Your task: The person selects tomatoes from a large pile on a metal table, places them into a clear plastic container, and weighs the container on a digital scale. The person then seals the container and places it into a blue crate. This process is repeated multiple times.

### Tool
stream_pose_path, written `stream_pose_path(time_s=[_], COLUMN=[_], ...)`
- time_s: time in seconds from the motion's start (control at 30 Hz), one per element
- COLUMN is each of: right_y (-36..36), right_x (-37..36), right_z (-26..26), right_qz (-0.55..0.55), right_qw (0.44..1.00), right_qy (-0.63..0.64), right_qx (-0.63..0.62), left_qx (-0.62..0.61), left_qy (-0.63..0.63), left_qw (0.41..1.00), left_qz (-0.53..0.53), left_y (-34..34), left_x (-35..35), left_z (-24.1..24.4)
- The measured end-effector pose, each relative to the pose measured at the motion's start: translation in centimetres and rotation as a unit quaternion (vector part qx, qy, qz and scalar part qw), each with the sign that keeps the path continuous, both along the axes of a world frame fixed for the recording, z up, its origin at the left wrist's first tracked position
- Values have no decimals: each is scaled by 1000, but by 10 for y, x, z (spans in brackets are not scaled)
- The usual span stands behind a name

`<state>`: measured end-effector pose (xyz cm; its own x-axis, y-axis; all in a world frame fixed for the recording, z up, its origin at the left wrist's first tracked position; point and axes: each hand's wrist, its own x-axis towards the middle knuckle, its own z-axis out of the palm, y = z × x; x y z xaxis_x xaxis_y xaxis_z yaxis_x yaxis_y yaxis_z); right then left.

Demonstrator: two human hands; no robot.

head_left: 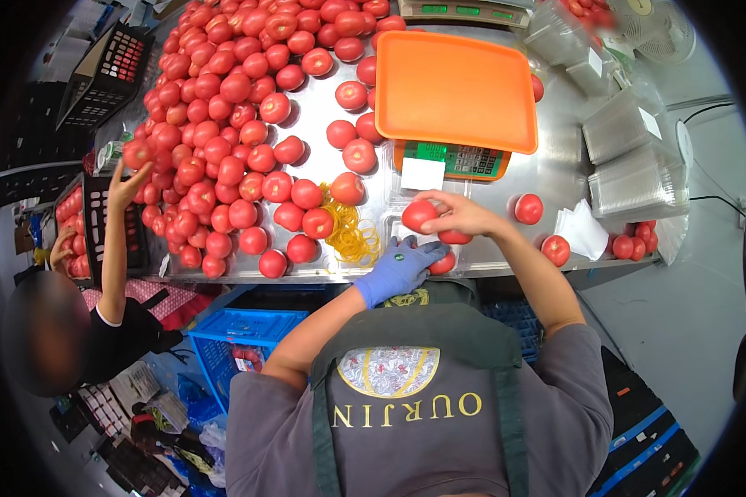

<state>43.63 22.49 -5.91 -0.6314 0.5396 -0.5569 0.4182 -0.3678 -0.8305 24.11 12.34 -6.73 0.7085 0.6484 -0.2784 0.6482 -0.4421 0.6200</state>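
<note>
A red tomato (419, 215) is in the fingers of my bare right hand (466, 213), above a clear plastic tray (395, 222) near the table's front edge. Another tomato (454, 237) shows under that hand. My left hand (403, 268), in a blue-violet glove, lies over the near part of the tray beside a third tomato (442, 263); whether it grips anything is hidden. Left of the tray is a heap of yellow rubber bands (352, 233). Behind it stands a digital scale (454, 160) with an orange tray (457, 90) on top and a white label stack (423, 174) in front.
A large pile of tomatoes (224, 130) covers the left of the metal table (559, 168). Stacked clear plastic containers (637, 180), white paper sheets (581, 230) and loose tomatoes (528, 209) lie right. A co-worker's hand (124, 186) holds a tomato at left, near a black crate (115, 217).
</note>
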Motion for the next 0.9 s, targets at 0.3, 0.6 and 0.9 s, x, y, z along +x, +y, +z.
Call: stream_pose_path(time_s=[0.3, 0.6, 0.9], right_y=[-22, -53, -140], right_x=[6, 46, 51], right_z=[-47, -54, -88], right_qz=[-312, -352, -305], right_qw=[841, 917, 952], right_qy=[-194, 116, 27], right_qx=[398, 147, -8], left_qx=[48, 12, -296], left_qy=[-41, -333, -197], left_qw=[997, 797, 827], left_qz=[32, 503, 436], left_y=[-13, 5, -33], left_x=[-6, -64, -64], left_z=[4, -5, -40])
